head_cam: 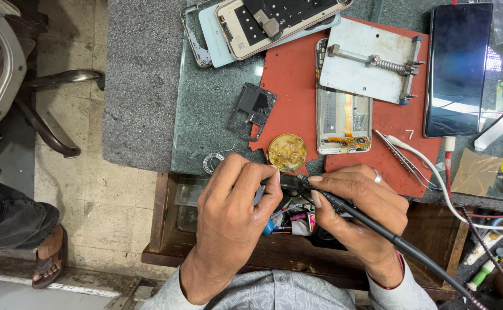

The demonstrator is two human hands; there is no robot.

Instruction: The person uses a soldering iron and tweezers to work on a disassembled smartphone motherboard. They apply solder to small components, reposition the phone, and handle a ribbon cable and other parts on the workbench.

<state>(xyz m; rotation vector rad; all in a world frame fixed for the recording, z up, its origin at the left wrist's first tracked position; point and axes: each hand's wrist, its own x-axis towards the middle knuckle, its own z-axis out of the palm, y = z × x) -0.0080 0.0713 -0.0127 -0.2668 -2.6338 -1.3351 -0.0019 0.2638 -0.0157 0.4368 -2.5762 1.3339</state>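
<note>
The soldering iron (343, 209), a slim black pen-shaped tool with a dark cable trailing off behind the wrist, sits clenched in the right hand (358, 212), its tip just below the round tin of amber flux (286, 152). The left hand (234, 201) is pinched shut beside that tip, just below and left of the tin, on something too small to identify; a thin coil of solder wire (210, 162) lies left of the tin. My reading: the step in hand is soldering a small part held between both hands, and the next move calls for a steady tip and a firm pinch. Right of the tin lies 1 opened phone (343, 123) on a red mat (289, 74); tweezers (403, 161) lie further right.
</note>
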